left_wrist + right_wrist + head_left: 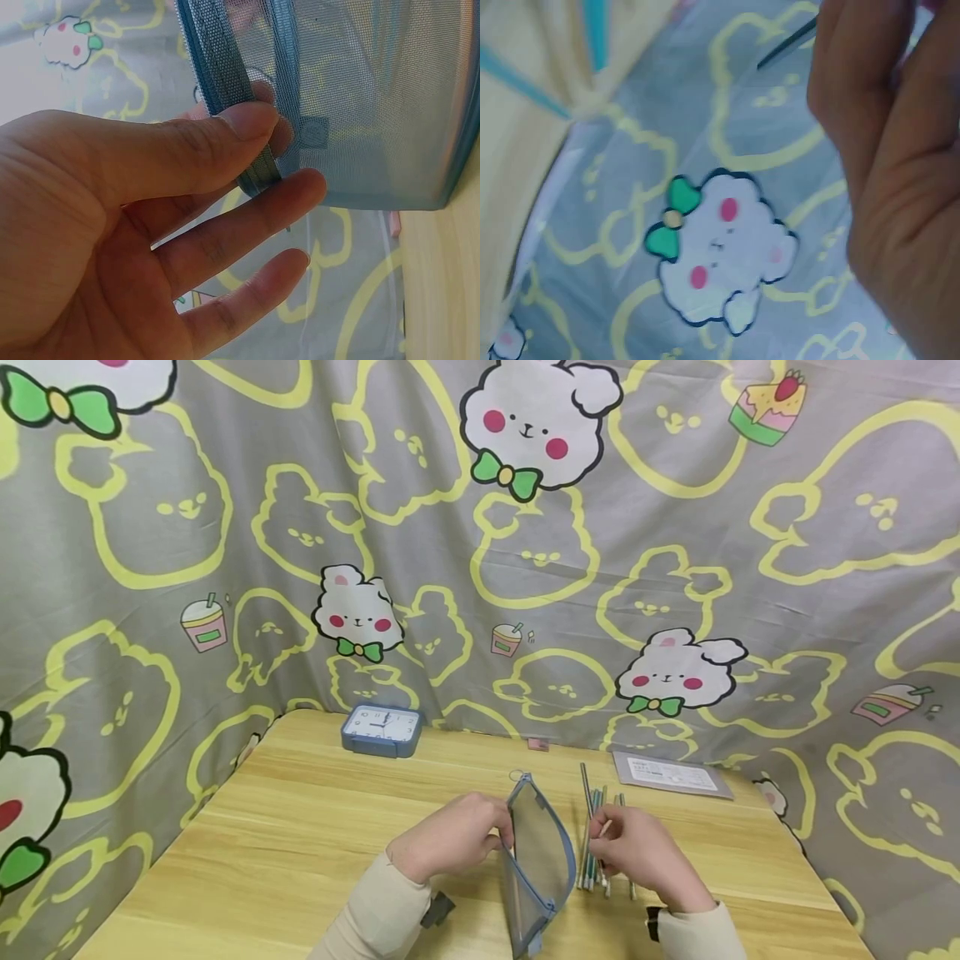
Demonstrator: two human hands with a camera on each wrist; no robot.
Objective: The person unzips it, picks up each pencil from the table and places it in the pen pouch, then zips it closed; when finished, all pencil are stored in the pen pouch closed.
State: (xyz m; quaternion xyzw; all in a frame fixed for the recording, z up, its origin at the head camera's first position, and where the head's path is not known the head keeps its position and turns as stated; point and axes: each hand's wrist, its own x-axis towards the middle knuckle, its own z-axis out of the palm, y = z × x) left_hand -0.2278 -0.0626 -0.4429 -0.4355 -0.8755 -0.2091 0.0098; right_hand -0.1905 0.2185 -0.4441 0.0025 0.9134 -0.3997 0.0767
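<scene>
A blue mesh zipper pouch (517,902) stands with its mouth spread apart in the middle of the table. My left hand (465,835) pinches its zipper edge (225,60) between thumb and index finger, the other fingers loosely extended. To the right of the pouch, my right hand (637,847) pinches a dark pencil (584,785); its pointed tip (787,43) sticks out past the fingers in the right wrist view. Several pencils (587,872) lie side by side on the table under and beside that hand, partly hidden by it.
A blue clock (382,731) sits at the back left of the wooden table (300,827). At the back right lies a grey packet (673,774) with a white label. A patterned curtain (435,552) hangs right behind the table's far edge.
</scene>
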